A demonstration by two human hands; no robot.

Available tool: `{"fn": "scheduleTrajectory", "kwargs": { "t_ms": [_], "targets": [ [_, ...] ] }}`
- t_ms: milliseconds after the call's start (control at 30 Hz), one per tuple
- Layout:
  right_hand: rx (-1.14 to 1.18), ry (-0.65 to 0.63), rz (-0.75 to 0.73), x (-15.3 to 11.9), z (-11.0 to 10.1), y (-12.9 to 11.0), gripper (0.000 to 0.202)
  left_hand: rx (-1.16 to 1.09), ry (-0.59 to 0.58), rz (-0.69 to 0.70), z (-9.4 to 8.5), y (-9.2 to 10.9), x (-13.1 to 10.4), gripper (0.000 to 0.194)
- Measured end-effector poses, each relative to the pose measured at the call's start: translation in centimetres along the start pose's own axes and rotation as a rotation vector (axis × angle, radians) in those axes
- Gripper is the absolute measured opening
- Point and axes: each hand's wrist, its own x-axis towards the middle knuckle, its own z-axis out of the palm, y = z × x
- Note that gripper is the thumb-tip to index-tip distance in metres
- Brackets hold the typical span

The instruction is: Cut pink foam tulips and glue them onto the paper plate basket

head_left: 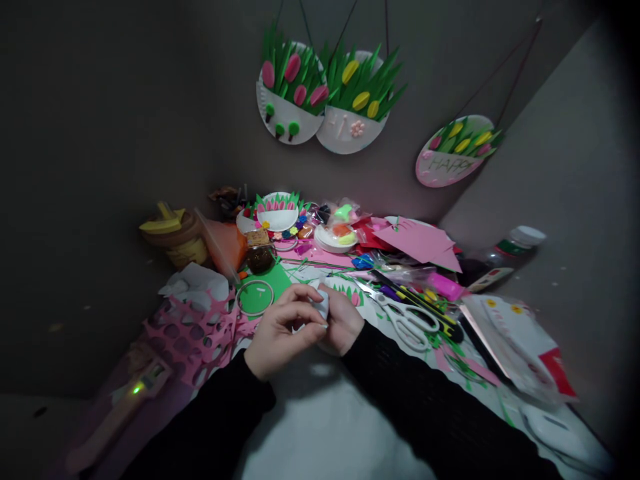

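My left hand (287,327) and my right hand (343,320) meet over the middle of the table. Between them is a small white piece (323,305), its kind unclear, partly covered by my fingers. My left thumb and fingers curl toward its edges. The right hand closes on it from the other side, with most of its fingers hidden. Just beyond, a white paper plate (367,291) carries green paper grass and pink paper tulips. To the right of my hands lie white-handled scissors (407,323).
Pink cut-out paper scraps (193,330) and a tape ring (255,298) lie left. Pink sheets (420,241), a capped bottle (520,243) and a plastic packet (525,343) are right. A glitter jar (261,253) stands behind. Decorated plates (353,130) hang on the wall.
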Motion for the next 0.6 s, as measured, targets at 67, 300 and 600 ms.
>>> {"fn": "scheduleTrajectory", "kwargs": {
  "t_ms": [67, 300, 600],
  "targets": [
    [0.004, -0.002, -0.007, 0.0, -0.1, 0.0, 0.028, 0.004, 0.003, -0.009, 0.0, 0.0, 0.0, 0.012],
    [0.004, -0.013, -0.011, -0.4, 0.5, -0.3, 0.032, -0.015, -0.003, -0.005, 0.1, 0.3, 0.0, 0.011],
    [-0.043, 0.016, -0.008, -1.2, 1.3, -0.4, 0.038, -0.014, -0.035, 0.006, 0.1, 0.4, 0.0, 0.007]
  ]
}}
